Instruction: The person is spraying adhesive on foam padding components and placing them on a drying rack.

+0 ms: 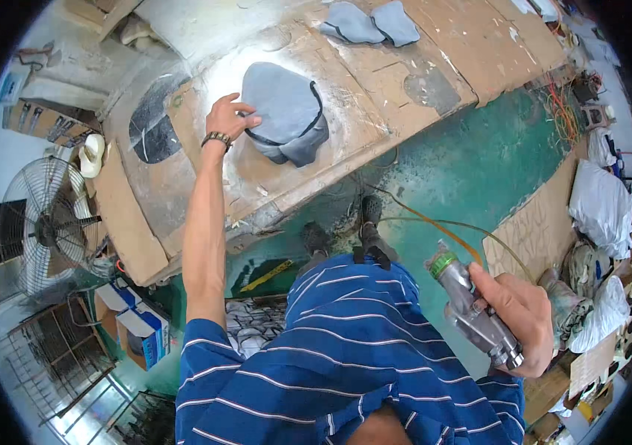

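Cardboard (pixel 491 46) under grey cloth (pixel 277 104), apparently.

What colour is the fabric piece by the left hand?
The fabric piece is blue-grey, edged partly in black; it shows best in the head view.

Hands: two, the person's left hand (pixel 233 119) and right hand (pixel 520 319). Spray gun (pixel 472 304): one. Grey fabric: two groups on one worktable (pixel 364 141), a near stack (pixel 279 100), its layers hard to count, and a far group (pixel 353 24) of two lobes, unclear whether joined. Wristband (pixel 218 139): one. Shoes (pixel 317 239): two. Caged fan (pixel 47 230): one. Yellow strip (pixel 267 274): one. White plastic bags (pixel 604 208): at least two.
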Tool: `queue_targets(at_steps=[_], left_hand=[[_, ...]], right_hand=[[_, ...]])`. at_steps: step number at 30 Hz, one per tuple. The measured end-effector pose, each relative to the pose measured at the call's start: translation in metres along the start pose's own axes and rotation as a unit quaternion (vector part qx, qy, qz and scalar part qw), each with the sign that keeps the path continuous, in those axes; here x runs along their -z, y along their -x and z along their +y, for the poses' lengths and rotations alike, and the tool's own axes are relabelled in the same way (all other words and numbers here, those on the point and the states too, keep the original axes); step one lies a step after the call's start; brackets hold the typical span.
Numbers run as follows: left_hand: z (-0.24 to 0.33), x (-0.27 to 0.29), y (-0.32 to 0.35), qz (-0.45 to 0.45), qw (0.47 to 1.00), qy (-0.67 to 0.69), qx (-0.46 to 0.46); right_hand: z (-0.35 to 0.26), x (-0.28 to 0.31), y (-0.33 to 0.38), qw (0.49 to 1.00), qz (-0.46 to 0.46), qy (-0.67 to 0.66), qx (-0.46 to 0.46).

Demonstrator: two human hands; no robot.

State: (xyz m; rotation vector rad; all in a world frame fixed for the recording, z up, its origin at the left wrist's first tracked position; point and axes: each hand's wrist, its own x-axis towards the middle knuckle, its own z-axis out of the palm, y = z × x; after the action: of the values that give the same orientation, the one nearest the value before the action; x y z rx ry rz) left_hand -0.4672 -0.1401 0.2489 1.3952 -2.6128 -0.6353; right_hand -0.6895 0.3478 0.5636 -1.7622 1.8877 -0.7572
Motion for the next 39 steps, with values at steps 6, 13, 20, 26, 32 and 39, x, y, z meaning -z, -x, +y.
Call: queue_targets(at_steps=[6,13,20,26,32,39], left_hand=[[-0.007,-0.009,0.005,0.000,0.999,0.042,-0.024],[0.010,-0.019,0.044,0.041,0.974,0.210,0.077],[0.022,-0.036,0.148,0.270,0.842,0.426,0.192],[-0.048,-0.130,0.271,0.238,0.830,0.394,0.315],[-0.118,-0.242,0.390,0.070,0.816,0.254,0.515],[-0.120,-0.283,0.442,-0.027,0.785,0.324,0.528]], right_hand=[[0.054,0.023,0.007,0.997,-0.008,-0.082,-0.004],[0.099,0.044,-0.006,0.994,0.032,-0.097,-0.028],[0.110,0.034,-0.059,0.989,0.092,-0.113,-0.024],[0.099,0.028,-0.091,0.987,0.099,-0.123,0.017],[0.077,0.044,-0.102,0.992,-0.026,-0.096,0.075],[0.059,0.038,-0.097,0.999,0.024,-0.029,0.012]])
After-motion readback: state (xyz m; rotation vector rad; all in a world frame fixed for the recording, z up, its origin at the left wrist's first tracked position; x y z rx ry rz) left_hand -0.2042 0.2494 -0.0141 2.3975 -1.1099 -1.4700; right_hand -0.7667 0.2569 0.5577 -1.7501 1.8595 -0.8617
